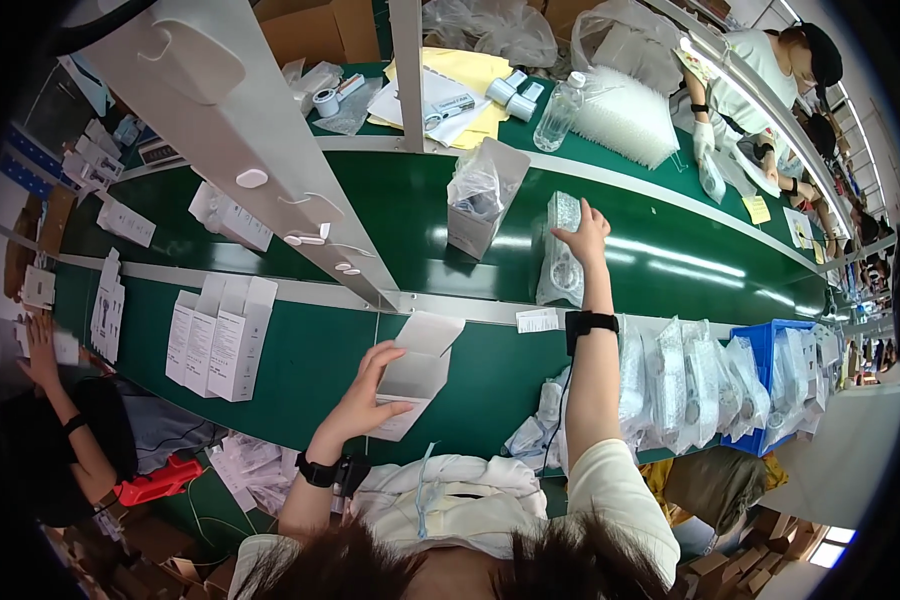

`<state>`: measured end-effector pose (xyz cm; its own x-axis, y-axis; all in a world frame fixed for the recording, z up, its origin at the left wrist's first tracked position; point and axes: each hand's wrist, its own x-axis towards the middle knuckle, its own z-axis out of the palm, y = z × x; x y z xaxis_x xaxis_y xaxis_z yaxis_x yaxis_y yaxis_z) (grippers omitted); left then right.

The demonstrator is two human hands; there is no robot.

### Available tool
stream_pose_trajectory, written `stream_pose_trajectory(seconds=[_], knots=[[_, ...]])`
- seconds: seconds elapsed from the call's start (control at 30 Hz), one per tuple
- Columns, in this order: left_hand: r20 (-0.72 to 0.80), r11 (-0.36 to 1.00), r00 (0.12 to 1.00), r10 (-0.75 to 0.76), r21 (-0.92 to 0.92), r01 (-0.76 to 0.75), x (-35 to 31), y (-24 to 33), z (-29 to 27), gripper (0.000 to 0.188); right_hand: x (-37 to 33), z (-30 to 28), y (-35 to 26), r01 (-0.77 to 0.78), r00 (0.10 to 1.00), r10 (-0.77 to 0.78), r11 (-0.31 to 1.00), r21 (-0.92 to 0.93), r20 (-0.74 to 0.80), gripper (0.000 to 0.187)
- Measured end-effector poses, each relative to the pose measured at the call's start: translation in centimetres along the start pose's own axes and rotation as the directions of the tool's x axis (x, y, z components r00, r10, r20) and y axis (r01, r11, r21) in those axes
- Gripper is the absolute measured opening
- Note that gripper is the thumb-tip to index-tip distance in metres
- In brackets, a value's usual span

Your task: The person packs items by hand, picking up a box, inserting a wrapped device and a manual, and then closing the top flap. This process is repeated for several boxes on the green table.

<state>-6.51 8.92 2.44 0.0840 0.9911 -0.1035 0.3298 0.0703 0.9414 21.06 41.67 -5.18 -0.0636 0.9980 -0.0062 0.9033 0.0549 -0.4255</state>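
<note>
My left hand (358, 405) grips an open white box (420, 375) by its left side, thumb low and fingers higher up. Its flap stands up, and the box rests over the near green bench. Stretched out over the green belt, my right hand (585, 243) has thumb and fingers around the right edge of a clear bubble-wrap pouch (562, 270). Something pale and coiled shows inside the pouch, too blurred to name. Left of it on the belt stands another open white box (477, 225) with a clear bag poking out of its top.
Several white boxes (232, 350) stand on the bench to my left. Bagged pouches (695, 385) line up at the right, beside a blue bin (760, 350). A metal post (270, 150) slants across the left. A co-worker's hand (40, 350) is far left; another person (760, 90) works across the belt.
</note>
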Motion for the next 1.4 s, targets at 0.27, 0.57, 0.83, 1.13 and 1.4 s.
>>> stream_pose_trajectory(seconds=[0.27,0.57,0.83,1.13,1.4], knots=[[-0.108,0.983,0.977,0.183,0.046,-0.179,4.5,0.5,4.8,0.074,0.8,6.1,2.5,-0.179,0.984,0.176,0.913,0.367,0.043,0.078],[-0.316,0.962,0.908,0.273,0.085,-0.260,4.2,-2.7,7.0,0.078,-9.6,-7.6,-2.4,-0.488,0.873,-0.228,-0.416,0.767,0.432,0.055],[-0.452,0.950,0.838,0.305,0.082,-0.301,4.9,-1.5,9.9,0.075,-20.5,-7.7,-7.2,0.056,0.985,0.170,-0.442,0.895,0.022,0.050],[-0.606,0.923,0.700,0.379,0.192,-0.333,4.4,-3.0,11.8,0.076,-23.7,-2.1,-15.1,0.589,0.661,-0.052,0.655,0.474,-0.748,0.069],[-0.609,0.946,0.728,0.315,0.137,-0.294,3.2,-4.1,11.3,0.077,-25.6,-4.4,-11.1,0.651,0.716,-0.611,0.759,0.006,-0.337,0.033]])
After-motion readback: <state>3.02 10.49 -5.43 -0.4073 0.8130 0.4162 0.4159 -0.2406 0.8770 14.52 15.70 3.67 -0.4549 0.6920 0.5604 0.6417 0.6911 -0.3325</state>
